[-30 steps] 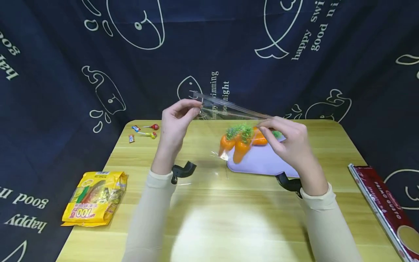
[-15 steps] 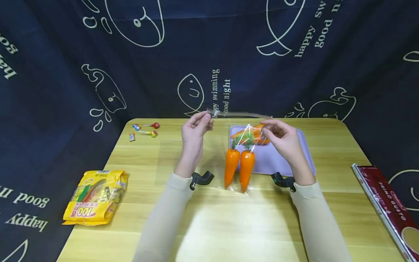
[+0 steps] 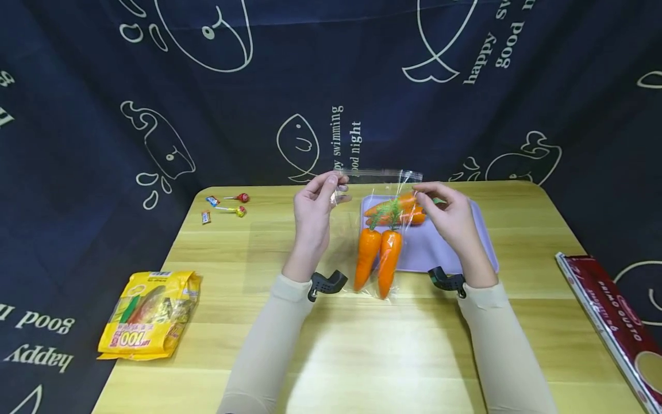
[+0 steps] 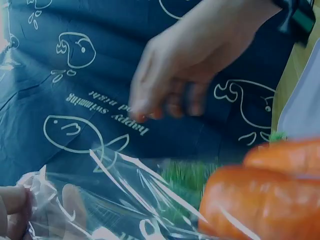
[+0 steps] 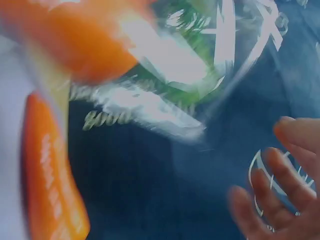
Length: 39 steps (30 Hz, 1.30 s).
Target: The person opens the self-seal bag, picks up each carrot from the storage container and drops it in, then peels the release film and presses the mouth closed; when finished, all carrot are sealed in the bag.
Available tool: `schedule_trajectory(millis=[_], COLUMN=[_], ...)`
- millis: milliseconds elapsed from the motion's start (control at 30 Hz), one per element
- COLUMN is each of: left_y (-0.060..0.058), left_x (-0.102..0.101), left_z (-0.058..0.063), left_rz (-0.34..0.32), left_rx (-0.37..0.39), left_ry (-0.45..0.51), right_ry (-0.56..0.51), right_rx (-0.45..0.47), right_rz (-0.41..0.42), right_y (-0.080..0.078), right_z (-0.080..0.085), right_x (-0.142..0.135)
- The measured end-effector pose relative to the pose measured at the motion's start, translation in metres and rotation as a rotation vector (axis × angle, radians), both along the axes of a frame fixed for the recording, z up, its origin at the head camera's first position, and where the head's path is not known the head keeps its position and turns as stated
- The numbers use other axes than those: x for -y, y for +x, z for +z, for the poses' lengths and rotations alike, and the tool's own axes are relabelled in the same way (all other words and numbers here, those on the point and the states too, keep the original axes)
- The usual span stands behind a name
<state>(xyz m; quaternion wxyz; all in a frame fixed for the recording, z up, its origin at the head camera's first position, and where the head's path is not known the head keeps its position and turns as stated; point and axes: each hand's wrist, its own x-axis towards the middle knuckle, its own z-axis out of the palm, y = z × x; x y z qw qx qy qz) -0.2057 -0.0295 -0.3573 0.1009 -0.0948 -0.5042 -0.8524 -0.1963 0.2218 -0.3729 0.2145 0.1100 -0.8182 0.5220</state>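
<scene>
My left hand [image 3: 316, 213] pinches the top left corner of a clear zip bag [image 3: 357, 184], which hangs in front of me. Inside it, two orange toy carrots [image 3: 367, 259] with green tops hang with their tips down. In the left wrist view, the left fingertips [image 4: 17, 205] grip the crinkled plastic beside the bagged carrots [image 4: 260, 205]. My right hand [image 3: 449, 217] is beside the bag's right edge, its fingers loosely bent. The right wrist view shows this hand [image 5: 285, 185] holding nothing, apart from the plastic.
Behind the bag, a lilac tray [image 3: 439, 253] carries more carrots [image 3: 408, 218]. Lollipops [image 3: 240, 210] and small wrapped sweets [image 3: 206, 218] lie at the back left. A yellow package [image 3: 150, 316] is at the left edge, a long red box [image 3: 612, 322] at the right.
The bag has swung down from a tilted position, so the carrots inside now hang upright. My left hand has moved right. My right hand has let go of the bag.
</scene>
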Motion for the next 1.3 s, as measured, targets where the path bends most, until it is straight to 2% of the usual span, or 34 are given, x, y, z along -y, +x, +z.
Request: schedule_trajectory(millis=[100, 200, 333, 433, 533, 767, 967, 1067, 1300], left_y=[0.005, 0.01, 0.013, 0.014, 0.014, 0.015, 0.016, 0.017, 0.018], left_x=[-0.005, -0.009, -0.013, -0.015, -0.016, -0.015, -0.014, -0.014, -0.013], left_z=[0.002, 0.003, 0.003, 0.003, 0.003, 0.001, -0.001, 0.0, 0.005], left_rz=[-0.007, -0.013, -0.021, -0.013, -0.005, 0.048, 0.087, 0.103, 0.138], left_rx=[-0.011, -0.005, 0.001, 0.003, -0.015, -0.135, -0.17, -0.175, -0.16], left_ry=[-0.024, -0.037, -0.018, -0.015, -0.032, -0.142, -0.232, -0.25, -0.252], right_ry=[-0.015, -0.064, -0.069, -0.05, -0.056, -0.024, -0.004, -0.099, -0.494], right_rx=[-0.201, -0.387, -0.495, -0.523, -0.534, -0.526, -0.482, -0.407, -0.213], right_rz=[-0.051, -0.026, 0.056, 0.062, 0.038, 0.004, -0.005, 0.01, 0.085], right_y=[0.001, 0.0, -0.001, -0.002, -0.004, -0.006, -0.005, -0.005, -0.005], right_z=[0.014, 0.025, 0.034, 0.035, 0.035, 0.034, 0.033, 0.032, 0.032], right_x=[0.024, 0.055, 0.092, 0.108, 0.112, 0.109, 0.111, 0.114, 0.12])
